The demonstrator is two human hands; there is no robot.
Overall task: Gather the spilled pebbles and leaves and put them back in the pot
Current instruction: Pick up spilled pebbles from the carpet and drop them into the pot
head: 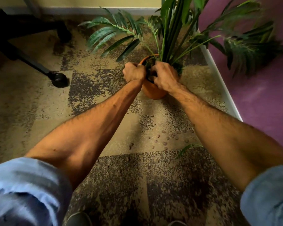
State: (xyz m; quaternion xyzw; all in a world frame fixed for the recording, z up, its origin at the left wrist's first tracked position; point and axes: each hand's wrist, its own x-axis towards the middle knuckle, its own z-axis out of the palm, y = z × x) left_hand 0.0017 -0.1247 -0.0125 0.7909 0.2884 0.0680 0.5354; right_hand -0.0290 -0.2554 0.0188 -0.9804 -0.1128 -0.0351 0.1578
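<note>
At the rim of the orange pot (153,91), both hands are engaged. The left hand (134,72) sits against the left side of the rim with its fingers curled into a fist; whether they clamp the rim or enclose anything cannot be told. The right hand (166,77) lies over the pot's mouth with its fingers bent down among the dark filling and stems, and what they pinch, if anything, is hidden. The pot stands on the speckled carpet (95,88), and green fronds (114,35) rise from it. Well apart from the pot, on the person's side, small brown pebbles (165,142) lie scattered on the carpet. Just beside them lies one green leaf (189,147). Far left of the pot rests a black chair caster (60,79).
</note>
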